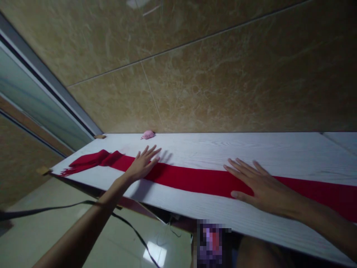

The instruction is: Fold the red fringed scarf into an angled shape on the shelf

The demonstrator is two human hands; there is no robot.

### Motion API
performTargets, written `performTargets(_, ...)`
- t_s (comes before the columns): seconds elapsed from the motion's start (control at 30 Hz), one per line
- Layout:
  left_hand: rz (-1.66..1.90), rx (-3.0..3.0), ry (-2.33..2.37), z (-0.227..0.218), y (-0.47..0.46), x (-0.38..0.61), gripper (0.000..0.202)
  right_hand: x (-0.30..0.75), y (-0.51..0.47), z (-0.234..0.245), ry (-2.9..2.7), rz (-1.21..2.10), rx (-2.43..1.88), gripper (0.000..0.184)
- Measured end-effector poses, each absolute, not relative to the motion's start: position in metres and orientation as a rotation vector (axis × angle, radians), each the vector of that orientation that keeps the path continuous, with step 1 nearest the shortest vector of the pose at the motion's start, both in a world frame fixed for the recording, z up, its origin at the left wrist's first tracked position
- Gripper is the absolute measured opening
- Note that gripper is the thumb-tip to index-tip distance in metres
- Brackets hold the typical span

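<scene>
A long red scarf (192, 178) lies stretched along the white tabletop, its fringed end bunched and folded at the far left. Over the left part of the scarf is my left hand (142, 163), fingers spread, casting a shadow on the table; whether it touches the cloth I cannot tell. My right hand (255, 182) lies flat across the scarf further right, fingers stretched out and thumb apart. Neither hand grips anything. To the right, the scarf runs on past my right forearm and out of view.
A small pink object (148, 134) sits near the tiled wall (223, 85) behind the table (223, 147). Brown corner pieces (44, 170) mark the table's left end. A dark strap (55, 207) hangs across the lower left, above the shiny floor (117, 245).
</scene>
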State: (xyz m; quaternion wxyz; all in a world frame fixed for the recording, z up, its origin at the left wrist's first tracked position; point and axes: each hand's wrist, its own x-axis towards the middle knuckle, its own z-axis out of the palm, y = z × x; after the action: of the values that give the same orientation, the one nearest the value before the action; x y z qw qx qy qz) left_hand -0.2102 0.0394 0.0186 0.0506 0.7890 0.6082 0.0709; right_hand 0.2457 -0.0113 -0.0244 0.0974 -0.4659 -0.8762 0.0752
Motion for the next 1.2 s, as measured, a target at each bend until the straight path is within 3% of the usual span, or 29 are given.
performTargets(0.13, 0.234, 2.033, 2.317, 0.010, 0.054, -0.297, 0.083, 0.271, -0.012, -0.046, -2.533, 0.111, -1.377, 0.080)
performTargets(0.3, 0.045, 1.984, 2.383, -0.002, 0.045, -0.344, 0.092, 0.279, -0.012, -0.054, -2.505, 0.047, -1.257, 0.074)
performTargets(0.43, -0.108, 2.060, 2.371, 0.002, 0.046, -0.359, 0.083, 0.275, -0.017, -0.045, -2.528, 0.092, -1.282, 0.075)
performTargets(0.6, -0.030, 2.314, 2.250, 0.021, 0.052, -0.292, 0.072, 0.257, -0.022, -0.010, -2.565, 0.209, -1.335, 0.071)
performTargets(0.83, 0.038, 2.728, 1.395, 0.026, 0.041, -0.115, 0.061, 0.191, -0.016, 0.010, -2.559, 0.238, -1.312, 0.062)
performTargets(1.0, -0.032, 2.636, 1.431, 0.011, 0.030, -0.103, 0.070, 0.179, -0.023, -0.011, -2.598, 0.201, -1.231, 0.052)
performTargets(1.2, -0.075, 2.672, 1.389, 0.004, 0.017, -0.115, 0.077, 0.185, -0.024, -0.009, -2.658, 0.292, -1.270, 0.059)
